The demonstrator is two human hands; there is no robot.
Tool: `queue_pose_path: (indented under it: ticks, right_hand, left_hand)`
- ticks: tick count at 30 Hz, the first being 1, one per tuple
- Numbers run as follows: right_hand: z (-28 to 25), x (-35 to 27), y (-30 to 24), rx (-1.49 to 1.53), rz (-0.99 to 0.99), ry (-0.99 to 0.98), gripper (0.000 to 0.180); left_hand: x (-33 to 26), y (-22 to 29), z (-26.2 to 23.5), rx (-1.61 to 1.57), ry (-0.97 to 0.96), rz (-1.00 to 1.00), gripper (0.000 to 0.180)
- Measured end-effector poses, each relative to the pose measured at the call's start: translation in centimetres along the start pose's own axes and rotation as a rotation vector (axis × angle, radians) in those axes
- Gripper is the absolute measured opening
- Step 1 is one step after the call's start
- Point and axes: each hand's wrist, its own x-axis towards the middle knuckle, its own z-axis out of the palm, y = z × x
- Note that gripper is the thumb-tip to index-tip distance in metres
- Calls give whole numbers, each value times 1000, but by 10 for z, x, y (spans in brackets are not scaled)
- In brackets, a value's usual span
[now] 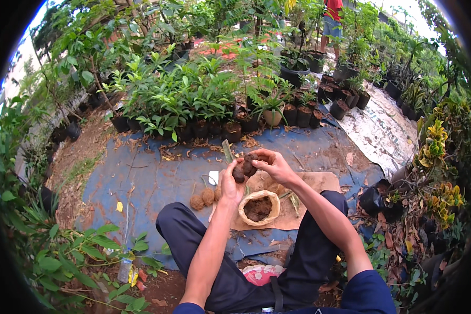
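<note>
Both my hands are raised over a pale bag (243, 214), whose rim is rolled down around loose dark soil (258, 208). Between them is a moist-looking, dark brown clump of soil (243, 170). My left hand (230, 186) cups it from below and the left, while the fingers of my right hand (275, 166) press on its right side. A flat greenish strip (227, 150), perhaps a stalk or leaf, stands up behind my left fingers; I cannot tell whether it is held. Left of the bag lie round, fibrous brown balls (197, 202), some with thin stems.
A cardboard sheet (319, 181) lies under the bag on a blue tarp (141, 178). Beside my left hand is a small white card (213, 178). Potted plants (188, 99) line the far side; leafy plants flank both sides. Another person (332, 26) stands far back.
</note>
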Motion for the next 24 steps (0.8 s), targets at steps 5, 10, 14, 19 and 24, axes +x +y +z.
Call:
queue_pose_path:
  ticks: [5,10,14,19,24]
  right_hand:
    - [-3,3,-6,-136,-12,-25,38]
    - [-4,1,-4,-360,23,56,36]
    - [3,3,1,-350,-109,130,34]
    - [6,-3,-6,-603,-226,125,33]
    - [7,-3,-8,-431,-152,168,29]
  left_hand:
    - [4,1,13,-16,-79,-106,39]
    - [-4,4,27,30,-110,-137,49]
    - [-11,7,36,33,-108,-132,51]
    - [-15,10,38,134,-112,-90,38]
    - [-11,9,28,120,-58,-115,32]
